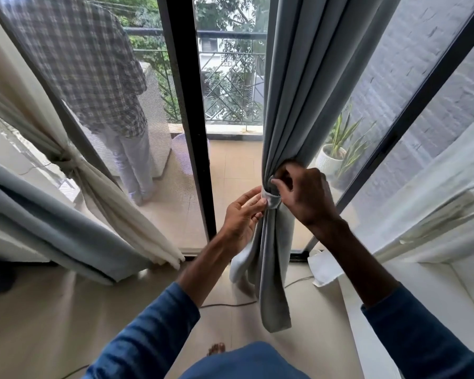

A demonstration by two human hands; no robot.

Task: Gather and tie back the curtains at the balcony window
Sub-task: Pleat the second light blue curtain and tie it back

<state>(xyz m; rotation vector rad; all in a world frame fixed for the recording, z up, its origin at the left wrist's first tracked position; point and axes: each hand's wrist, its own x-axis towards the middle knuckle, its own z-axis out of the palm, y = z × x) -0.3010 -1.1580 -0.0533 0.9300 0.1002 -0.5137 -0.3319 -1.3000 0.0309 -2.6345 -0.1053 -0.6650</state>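
both hands pinch tie band (272, 197) round gathered grey curtain (290, 86).

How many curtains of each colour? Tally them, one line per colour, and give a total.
Grey-blue curtains: 2
Cream or white curtains: 2
Total: 4
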